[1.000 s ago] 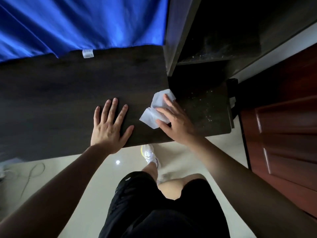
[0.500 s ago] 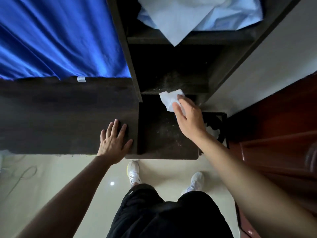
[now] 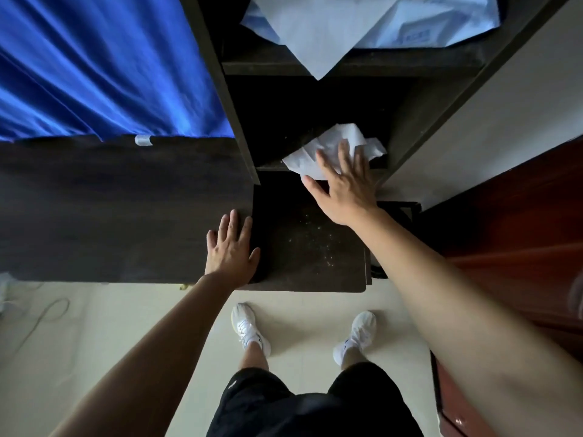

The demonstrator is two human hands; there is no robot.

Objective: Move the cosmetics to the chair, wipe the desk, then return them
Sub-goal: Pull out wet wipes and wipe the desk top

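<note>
The right hand [image 3: 345, 187] lies flat, fingers spread and straight, pressing a crumpled white tissue [image 3: 334, 146] onto the low shelf [image 3: 277, 140] at the far right of the dark desk [image 3: 110, 209]; a flat palm spreads the wiping pressure. The left hand [image 3: 232, 250], also flat with fingers extended and holding nothing, rests near the desk's near edge, probably bracing the reach. Pale dust specks [image 3: 315, 244] show between the hands, so wiping seems unfinished. No cosmetics or chair are in view.
</note>
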